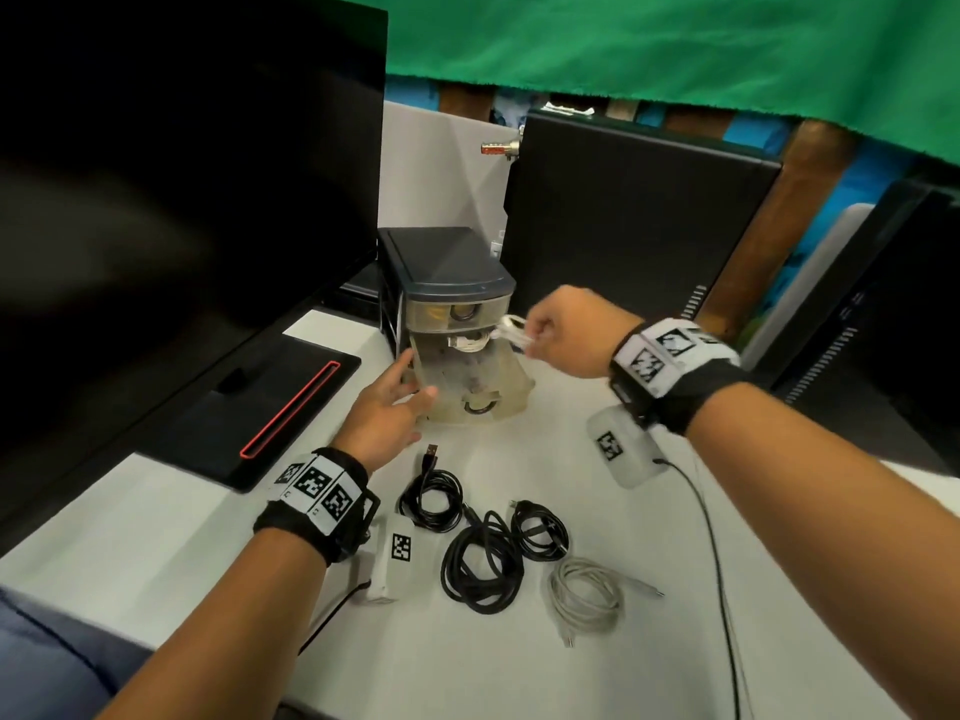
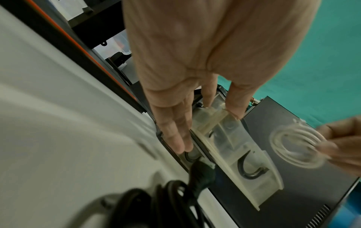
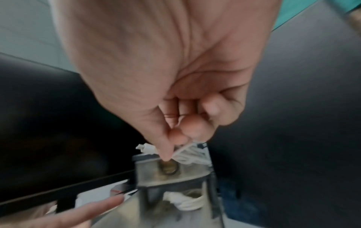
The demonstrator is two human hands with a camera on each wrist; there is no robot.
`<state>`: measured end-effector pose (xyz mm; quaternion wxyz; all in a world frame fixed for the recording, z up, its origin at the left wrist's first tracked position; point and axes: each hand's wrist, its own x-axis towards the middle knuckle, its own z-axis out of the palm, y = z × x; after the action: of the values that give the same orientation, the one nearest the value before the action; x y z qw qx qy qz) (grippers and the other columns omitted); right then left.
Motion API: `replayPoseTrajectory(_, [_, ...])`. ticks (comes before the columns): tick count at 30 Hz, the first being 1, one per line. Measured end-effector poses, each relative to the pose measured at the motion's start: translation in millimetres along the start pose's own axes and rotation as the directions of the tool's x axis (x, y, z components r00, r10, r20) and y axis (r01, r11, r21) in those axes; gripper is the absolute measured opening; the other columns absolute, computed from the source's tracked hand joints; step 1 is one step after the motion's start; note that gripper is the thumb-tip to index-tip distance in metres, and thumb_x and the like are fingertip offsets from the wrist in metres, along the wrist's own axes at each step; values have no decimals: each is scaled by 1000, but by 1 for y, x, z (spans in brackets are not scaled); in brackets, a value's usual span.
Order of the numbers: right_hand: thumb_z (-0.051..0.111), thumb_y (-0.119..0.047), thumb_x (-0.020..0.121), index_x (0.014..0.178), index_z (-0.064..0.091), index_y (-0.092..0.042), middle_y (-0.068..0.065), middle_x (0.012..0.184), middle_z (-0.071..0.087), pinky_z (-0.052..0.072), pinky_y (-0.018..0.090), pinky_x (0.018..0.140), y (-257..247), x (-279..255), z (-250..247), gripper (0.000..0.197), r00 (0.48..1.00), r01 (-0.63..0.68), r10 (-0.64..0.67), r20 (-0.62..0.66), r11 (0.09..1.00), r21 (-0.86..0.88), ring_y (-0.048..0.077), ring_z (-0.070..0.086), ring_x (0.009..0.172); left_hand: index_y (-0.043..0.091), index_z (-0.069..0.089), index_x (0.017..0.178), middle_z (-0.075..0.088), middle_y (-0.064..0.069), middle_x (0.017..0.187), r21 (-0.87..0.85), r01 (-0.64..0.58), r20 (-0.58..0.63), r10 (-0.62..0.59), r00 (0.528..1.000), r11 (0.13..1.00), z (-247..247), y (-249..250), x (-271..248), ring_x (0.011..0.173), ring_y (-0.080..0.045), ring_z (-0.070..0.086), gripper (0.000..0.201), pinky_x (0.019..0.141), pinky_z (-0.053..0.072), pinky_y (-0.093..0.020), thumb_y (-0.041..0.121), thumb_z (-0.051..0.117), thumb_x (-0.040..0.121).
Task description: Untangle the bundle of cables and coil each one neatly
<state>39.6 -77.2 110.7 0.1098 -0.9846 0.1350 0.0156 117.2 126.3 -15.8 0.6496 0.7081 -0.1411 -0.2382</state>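
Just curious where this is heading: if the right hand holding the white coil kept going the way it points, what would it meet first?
Probably the small grey drawer unit: the right hand points its coiled white cable at the unit's front. Depth is unclear.

From where I'm watching, a white desk (image 1: 519,657) fills the lower view. A big dark monitor (image 1: 182,174) stands at the left, its black base with a red-outlined slot (image 1: 291,407) resting on the desk. Behind, a black computer tower (image 1: 634,220) stands upright against a pale partition (image 1: 441,174), and another dark case (image 1: 883,314) sits at the far right. A green cloth (image 1: 675,44) hangs across the top, with brown wooden posts (image 1: 779,220) and blue patches behind it
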Motion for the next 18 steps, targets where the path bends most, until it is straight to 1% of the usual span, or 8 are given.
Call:
replayPoseTrajectory(2, [65,-23,89,90,73,-21,2,85,67,52,31,67,-24,15,22,8,998,47,-42,51,994,-95,22,64,79,33,27,155,50,-5,147,-23,22,-8,-22,1000,999,2,0,-1,129,-24,53,66,101,49,-43,22,61,99])
replayPoseTrajectory(4, [66,-22,86,89,70,-16,4,86,66,56,35,72,-40,29,48,7,995,78,-64,78,977,-199,26,65,81,31,32,153,55,-3,141,-26,33,-9,-33,999,999,3,1,0,122,-22,57,62,91,53,-37,23,61,99])
replayPoseTrajectory(8, [63,-10,81,80,62,-14,4,82,63,48,31,66,-53,48,75,5,996,81,-69,58,965,-249,27,61,77,32,39,150,61,0,134,-20,47,-19,-47,999,999,4,-1,0,117,-22,62,55,77,53,-29,26,60,99])
replayPoseTrajectory(10, [62,-10,82,97,69,-15,3,93,67,54,32,71,-51,53,77,17,996,76,-67,55,979,-191,27,65,86,33,40,149,63,-1,131,-13,49,-25,-49,998,999,3,-2,0,113,-22,64,53,76,52,-29,27,60,99])
replayPoseTrajectory(12, [63,-14,85,120,66,-23,-1,106,65,57,36,84,-44,52,72,36,997,54,-51,52,996,-72,25,65,98,32,40,149,64,-1,128,-14,54,-26,-54,998,998,1,-4,2,109,-22,66,54,76,52,-30,28,60,99])
replayPoseTrajectory(13, [63,-15,85,124,63,-26,-1,110,66,57,38,88,-40,49,68,40,998,45,-45,42,999,-13,25,65,101,32,40,149,65,-1,126,-16,55,-27,-56,998,998,1,-4,2,108,-21,66,54,77,52,-31,29,60,99])
replayPoseTrajectory(16, [62,-15,87,121,65,-28,2,109,69,56,42,90,-25,35,55,36,999,40,-37,-28,994,102,24,65,100,34,41,147,63,1,127,12,36,-26,-36,999,999,1,-1,0,106,-21,66,53,81,52,-33,31,60,99])
replayPoseTrajectory(18, [62,-18,87,111,69,-27,-1,100,71,57,42,88,-18,24,49,26,996,59,-48,-80,987,148,22,66,95,35,42,147,59,3,133,54,2,-37,0,999,999,2,0,0,111,-24,64,52,80,52,-34,33,60,99])
